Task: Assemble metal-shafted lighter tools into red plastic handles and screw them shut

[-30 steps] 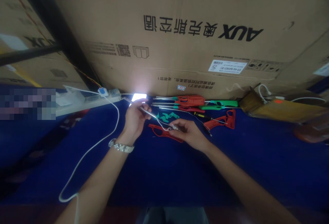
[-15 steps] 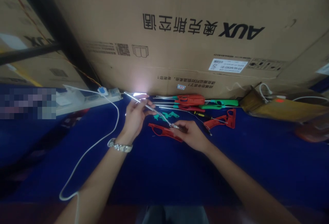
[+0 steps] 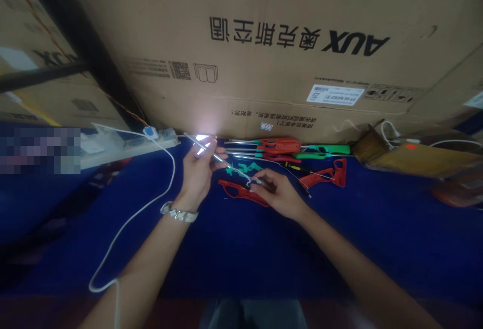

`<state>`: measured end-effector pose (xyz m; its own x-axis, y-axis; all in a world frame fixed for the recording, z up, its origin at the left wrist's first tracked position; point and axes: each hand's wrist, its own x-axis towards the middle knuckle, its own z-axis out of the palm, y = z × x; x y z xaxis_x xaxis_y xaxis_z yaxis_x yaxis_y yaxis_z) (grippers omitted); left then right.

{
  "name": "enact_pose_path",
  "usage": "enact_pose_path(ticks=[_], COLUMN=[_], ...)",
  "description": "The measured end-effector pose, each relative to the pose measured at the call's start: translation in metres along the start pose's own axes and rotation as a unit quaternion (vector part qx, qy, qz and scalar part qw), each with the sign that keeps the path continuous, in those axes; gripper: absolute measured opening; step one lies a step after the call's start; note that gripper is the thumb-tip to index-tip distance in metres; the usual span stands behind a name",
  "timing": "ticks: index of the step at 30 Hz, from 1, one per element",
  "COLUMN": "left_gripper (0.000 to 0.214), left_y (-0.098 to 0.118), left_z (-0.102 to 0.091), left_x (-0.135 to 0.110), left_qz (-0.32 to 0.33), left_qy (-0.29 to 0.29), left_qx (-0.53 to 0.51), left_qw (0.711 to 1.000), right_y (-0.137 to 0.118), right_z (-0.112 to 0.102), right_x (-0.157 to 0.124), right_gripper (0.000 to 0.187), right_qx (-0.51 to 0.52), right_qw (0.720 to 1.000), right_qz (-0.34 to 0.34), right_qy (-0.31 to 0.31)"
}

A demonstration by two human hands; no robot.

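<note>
My left hand (image 3: 196, 173) is closed on a slim silver metal tube (image 3: 191, 139), which tilts up to the left. A thin pale wire or hose (image 3: 239, 171) runs from its lower end to my right hand (image 3: 282, 195). There the fingers pinch a small whitish part (image 3: 257, 181), mostly hidden. Under and left of these fingers lies an open red lighter casing half (image 3: 236, 190). Several small green plastic pieces (image 3: 247, 169) lie between the hands. Long-nosed red lighters (image 3: 281, 145) and green lighters (image 3: 332, 149) lie behind them.
A large cardboard box (image 3: 264, 77) stands along the back. At right are a red handle piece (image 3: 340, 172), a black-and-yellow screwdriver (image 3: 294, 167) and a brown-yellow box (image 3: 415, 160). A power strip (image 3: 109, 150) and white cable (image 3: 170, 183) lie left. A bright light shines behind my left hand.
My right hand has shifted slightly, and the wire between my hands now bends more, with a small curl near the right fingers. The left hand has barely moved with the tube.
</note>
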<state>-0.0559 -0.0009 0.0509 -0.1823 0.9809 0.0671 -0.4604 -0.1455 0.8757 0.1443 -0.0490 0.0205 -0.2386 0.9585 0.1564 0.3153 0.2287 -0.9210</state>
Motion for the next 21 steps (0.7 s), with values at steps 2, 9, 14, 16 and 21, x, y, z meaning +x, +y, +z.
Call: enact_pose_path(ticks=[2, 9, 14, 16, 21], left_gripper=[0.031, 0.033, 0.031, 0.029, 0.023], left_y=[-0.001, -0.006, -0.008, -0.009, -0.012], left_z=[0.000, -0.001, -0.002, -0.002, 0.000], left_x=[0.000, -0.001, -0.001, -0.001, -0.001], left_qz=[-0.009, -0.020, -0.023, -0.023, -0.031], left_qy=[0.010, 0.026, 0.018, 0.016, 0.027], left_qx=[0.016, 0.067, 0.080, 0.078, 0.081], left_qw=[1.000, 0.997, 0.996, 0.997, 0.996], right_y=[0.001, 0.005, -0.002, -0.007, -0.012], right_z=[-0.003, -0.002, 0.002, 0.003, 0.002], right_x=[0.002, 0.003, 0.001, 0.000, -0.001], right_gripper=[0.021, 0.024, 0.020, 0.020, 0.017], right_qx=[0.010, -0.057, -0.142, -0.170, -0.276], right_qw=[1.000, 0.998, 0.989, 0.985, 0.960], right_qz=[-0.001, 0.029, 0.019, 0.024, 0.041], right_qy=[0.008, 0.016, 0.034, 0.032, 0.035])
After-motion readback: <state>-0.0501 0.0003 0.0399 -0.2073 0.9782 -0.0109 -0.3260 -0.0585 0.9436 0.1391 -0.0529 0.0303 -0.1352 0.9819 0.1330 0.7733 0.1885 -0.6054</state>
